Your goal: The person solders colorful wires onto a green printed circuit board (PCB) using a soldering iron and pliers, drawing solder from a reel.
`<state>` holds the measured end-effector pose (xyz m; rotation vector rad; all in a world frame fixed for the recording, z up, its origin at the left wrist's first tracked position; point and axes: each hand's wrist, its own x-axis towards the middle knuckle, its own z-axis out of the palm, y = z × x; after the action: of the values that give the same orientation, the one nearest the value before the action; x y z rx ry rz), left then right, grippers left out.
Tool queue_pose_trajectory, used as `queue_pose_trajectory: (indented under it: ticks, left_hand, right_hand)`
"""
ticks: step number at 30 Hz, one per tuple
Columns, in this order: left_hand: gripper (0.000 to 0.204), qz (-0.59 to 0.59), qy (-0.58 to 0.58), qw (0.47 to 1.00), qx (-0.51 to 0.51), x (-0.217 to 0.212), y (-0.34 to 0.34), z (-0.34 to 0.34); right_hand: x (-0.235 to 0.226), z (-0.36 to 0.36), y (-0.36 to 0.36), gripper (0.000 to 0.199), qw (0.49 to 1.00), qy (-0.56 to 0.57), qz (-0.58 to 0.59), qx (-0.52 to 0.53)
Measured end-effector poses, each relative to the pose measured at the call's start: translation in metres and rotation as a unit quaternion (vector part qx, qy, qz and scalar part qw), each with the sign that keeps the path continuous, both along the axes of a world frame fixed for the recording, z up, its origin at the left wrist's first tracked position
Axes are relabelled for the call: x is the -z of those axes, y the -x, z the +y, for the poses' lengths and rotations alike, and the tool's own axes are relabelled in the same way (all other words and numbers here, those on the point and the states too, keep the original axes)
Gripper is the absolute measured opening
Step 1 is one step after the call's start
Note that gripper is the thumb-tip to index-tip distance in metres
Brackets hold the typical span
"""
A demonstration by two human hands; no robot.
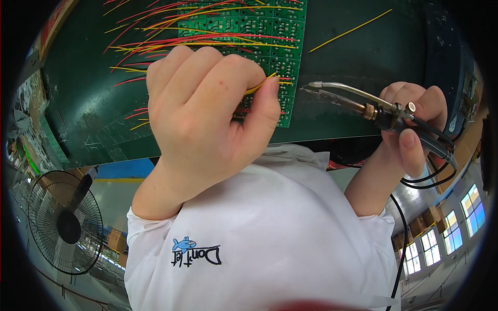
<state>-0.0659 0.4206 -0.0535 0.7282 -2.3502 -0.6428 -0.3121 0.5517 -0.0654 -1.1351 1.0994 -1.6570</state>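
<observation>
My left hand [207,103] is closed over a green circuit board panel [285,31], pinching a yellow wire [254,89] between thumb and forefinger. The wire's tip lies near the solder pads at the panel's right edge. Rows of red and yellow wires [218,39] run leftward off the board; some pass under my hand. In my right hand [415,111] is a soldering iron [386,114] with a curved metal tube fixed alongside it. Its tip points left at the board's right edge, a small gap away. My palm and the board below it are hidden.
A loose yellow wire [350,31] lies on the green work mat [358,67] right of the board. Black cables [430,179] hang from the iron's rear end. A dark blue box-like thing [448,62] stands at the far right. On the lower left is a black fan [67,225].
</observation>
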Motion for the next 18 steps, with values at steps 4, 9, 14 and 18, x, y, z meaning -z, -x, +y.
queue_pose_trajectory:
  ticks: [4, 9, 14, 18]
  left_hand:
    - [0.015, -0.012, 0.003, 1.000, 0.015, 0.001, -0.003, -0.002]
    - [0.015, -0.010, 0.011, 1.000, 0.022, 0.003, -0.004, -0.003]
    - [0.016, -0.011, 0.002, 1.000, 0.026, 0.002, -0.003, -0.004]
    - [0.015, -0.006, 0.005, 0.999, 0.036, 0.003, -0.004, -0.005]
  right_hand:
    - [0.001, 0.001, -0.005, 0.033, 1.000, -0.004, 0.021, 0.009]
    - [-0.002, 0.001, -0.011, 0.036, 0.998, -0.029, 0.036, 0.034]
    - [0.000, 0.000, -0.011, 0.036, 0.998, -0.026, 0.043, 0.047]
    - [0.000, 0.001, -0.013, 0.037, 0.996, -0.029, 0.045, 0.072]
